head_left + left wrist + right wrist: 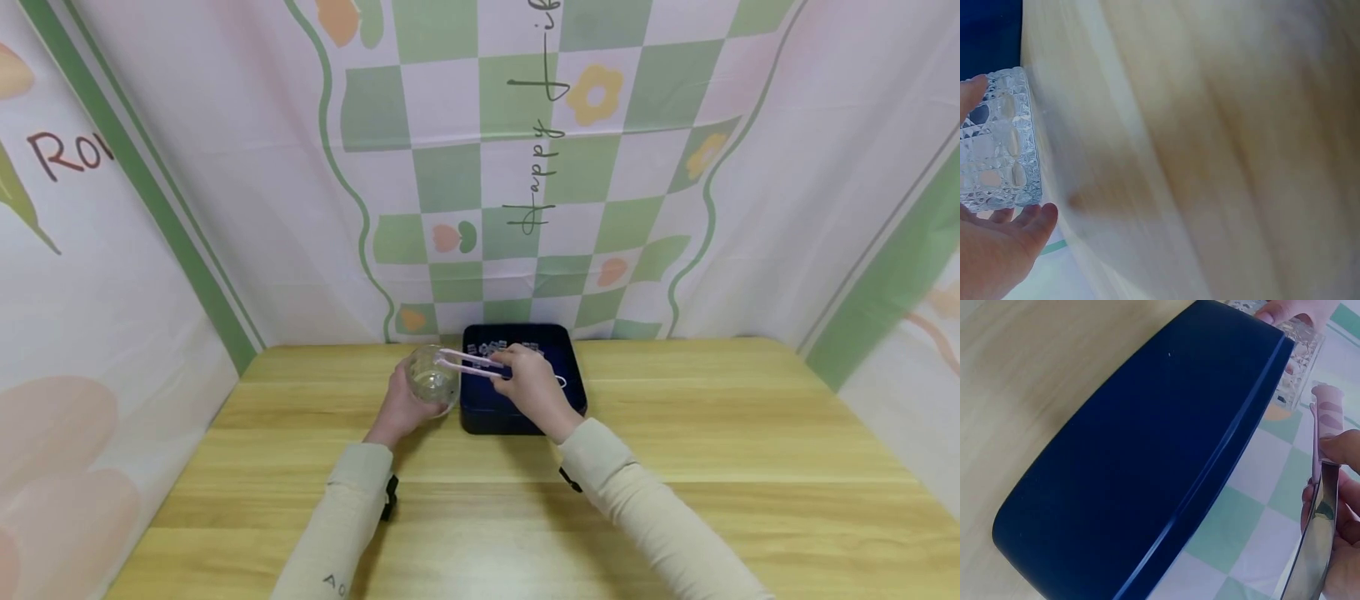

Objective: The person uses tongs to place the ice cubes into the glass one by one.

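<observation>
My left hand holds a clear glass with a cut diamond pattern, tilted over the table just left of a dark blue box. In the left wrist view, thumb and fingers sit on opposite sides of the glass. My right hand grips tongs over the box. They have pink tips and a shiny metal body. In the head view the tips reach left over the mouth of the glass; I cannot tell whether anything is between them.
The dark blue box stands at the table's back edge, with several small clear pieces in its far part. A white loop shows beside my right hand. Behind the wooden table hangs a patterned cloth.
</observation>
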Demonstrator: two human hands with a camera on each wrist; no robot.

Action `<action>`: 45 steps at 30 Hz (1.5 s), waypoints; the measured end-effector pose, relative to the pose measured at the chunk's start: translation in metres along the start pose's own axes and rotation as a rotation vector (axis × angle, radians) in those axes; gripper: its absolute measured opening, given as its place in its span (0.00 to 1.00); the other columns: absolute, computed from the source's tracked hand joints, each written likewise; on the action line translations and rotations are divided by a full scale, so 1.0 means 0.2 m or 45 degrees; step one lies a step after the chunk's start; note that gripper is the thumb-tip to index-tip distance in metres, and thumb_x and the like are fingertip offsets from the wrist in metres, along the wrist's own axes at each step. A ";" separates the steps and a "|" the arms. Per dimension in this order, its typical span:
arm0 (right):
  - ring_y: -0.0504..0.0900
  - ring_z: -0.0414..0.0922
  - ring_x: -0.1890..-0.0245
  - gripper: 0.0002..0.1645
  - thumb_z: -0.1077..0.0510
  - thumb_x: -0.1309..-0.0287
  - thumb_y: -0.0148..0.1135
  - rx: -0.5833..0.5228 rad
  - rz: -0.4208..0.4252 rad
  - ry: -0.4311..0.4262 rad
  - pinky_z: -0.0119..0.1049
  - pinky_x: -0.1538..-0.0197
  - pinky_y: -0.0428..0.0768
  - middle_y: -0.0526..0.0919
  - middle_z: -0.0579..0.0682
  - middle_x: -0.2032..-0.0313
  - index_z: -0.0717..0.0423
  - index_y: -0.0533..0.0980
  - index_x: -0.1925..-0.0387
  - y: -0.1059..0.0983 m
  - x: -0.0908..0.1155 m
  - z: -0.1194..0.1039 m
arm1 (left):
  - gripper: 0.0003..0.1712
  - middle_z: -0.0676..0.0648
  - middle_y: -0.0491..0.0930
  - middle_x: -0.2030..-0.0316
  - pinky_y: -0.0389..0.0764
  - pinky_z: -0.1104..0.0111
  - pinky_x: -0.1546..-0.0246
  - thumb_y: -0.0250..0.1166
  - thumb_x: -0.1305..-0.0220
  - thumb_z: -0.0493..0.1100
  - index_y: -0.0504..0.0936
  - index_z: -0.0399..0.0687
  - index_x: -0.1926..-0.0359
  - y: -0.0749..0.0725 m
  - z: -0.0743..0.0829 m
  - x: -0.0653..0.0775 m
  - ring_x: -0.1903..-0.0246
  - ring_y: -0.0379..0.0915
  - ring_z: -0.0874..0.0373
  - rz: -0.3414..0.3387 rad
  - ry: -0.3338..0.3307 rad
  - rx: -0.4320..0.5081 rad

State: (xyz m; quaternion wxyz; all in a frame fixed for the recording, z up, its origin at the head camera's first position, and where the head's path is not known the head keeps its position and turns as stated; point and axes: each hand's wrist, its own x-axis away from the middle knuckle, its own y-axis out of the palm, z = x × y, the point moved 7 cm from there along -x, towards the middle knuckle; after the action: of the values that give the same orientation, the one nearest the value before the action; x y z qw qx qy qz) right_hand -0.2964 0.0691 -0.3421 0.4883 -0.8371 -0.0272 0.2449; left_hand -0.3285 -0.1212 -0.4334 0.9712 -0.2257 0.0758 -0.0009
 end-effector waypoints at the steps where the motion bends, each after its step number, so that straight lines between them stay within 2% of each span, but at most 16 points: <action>1: 0.82 0.46 0.68 0.16 0.62 0.50 0.69 -0.003 -0.002 0.002 0.37 0.66 0.82 0.83 0.56 0.61 0.61 0.82 0.56 0.00 0.00 0.00 | 0.57 0.33 0.63 0.35 0.61 0.46 0.31 0.76 0.65 0.31 0.56 0.36 0.32 0.00 0.00 0.00 0.35 0.61 0.38 0.000 0.006 0.001; 7: 0.81 0.47 0.68 0.18 0.62 0.51 0.70 0.003 0.003 0.012 0.38 0.66 0.82 0.83 0.56 0.62 0.61 0.82 0.55 0.02 0.00 0.01 | 0.57 0.32 0.63 0.35 0.61 0.46 0.31 0.76 0.65 0.31 0.56 0.35 0.32 0.00 0.01 0.00 0.35 0.61 0.38 -0.008 0.025 0.015; 14: 0.82 0.51 0.60 0.23 0.60 0.51 0.71 -0.002 -0.039 0.075 0.42 0.58 0.84 0.82 0.57 0.57 0.62 0.80 0.51 0.03 0.00 0.03 | 0.58 0.33 0.63 0.35 0.61 0.47 0.31 0.77 0.62 0.34 0.55 0.35 0.31 0.00 -0.01 0.00 0.35 0.61 0.39 -0.014 -0.004 0.006; 23: 0.82 0.53 0.58 0.24 0.60 0.52 0.71 0.008 0.029 0.069 0.44 0.56 0.84 0.82 0.60 0.56 0.64 0.80 0.51 -0.02 -0.02 0.06 | 0.55 0.35 0.63 0.35 0.63 0.48 0.31 0.77 0.59 0.38 0.56 0.38 0.31 0.00 0.01 -0.01 0.35 0.62 0.40 -0.003 -0.011 0.030; 32: 0.81 0.56 0.55 0.25 0.60 0.50 0.70 0.036 0.022 0.159 0.47 0.52 0.83 0.81 0.63 0.54 0.65 0.78 0.49 -0.03 -0.04 0.14 | 0.57 0.34 0.62 0.35 0.63 0.46 0.32 0.76 0.57 0.40 0.52 0.37 0.30 0.00 0.00 -0.01 0.35 0.62 0.39 0.024 -0.030 -0.012; 40: 0.81 0.58 0.58 0.23 0.62 0.54 0.70 0.104 0.134 0.190 0.48 0.53 0.81 0.82 0.64 0.58 0.66 0.80 0.54 -0.08 -0.05 0.22 | 0.56 0.34 0.62 0.35 0.64 0.45 0.33 0.76 0.57 0.40 0.52 0.37 0.30 0.00 0.01 -0.01 0.35 0.62 0.38 0.037 -0.044 -0.032; 45: 0.80 0.57 0.58 0.22 0.63 0.53 0.69 0.134 0.081 0.237 0.48 0.52 0.81 0.82 0.64 0.59 0.67 0.80 0.53 -0.07 -0.05 0.27 | 0.56 0.33 0.63 0.36 0.64 0.45 0.33 0.76 0.57 0.40 0.53 0.36 0.31 0.00 0.02 0.00 0.36 0.63 0.38 0.040 -0.030 -0.032</action>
State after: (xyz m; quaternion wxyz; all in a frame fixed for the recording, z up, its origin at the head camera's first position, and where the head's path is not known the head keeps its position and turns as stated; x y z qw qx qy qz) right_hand -0.3262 0.1156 -0.3487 0.5240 -0.8299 0.0579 0.1825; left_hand -0.3286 -0.1191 -0.4295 0.9690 -0.2367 0.0680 0.0181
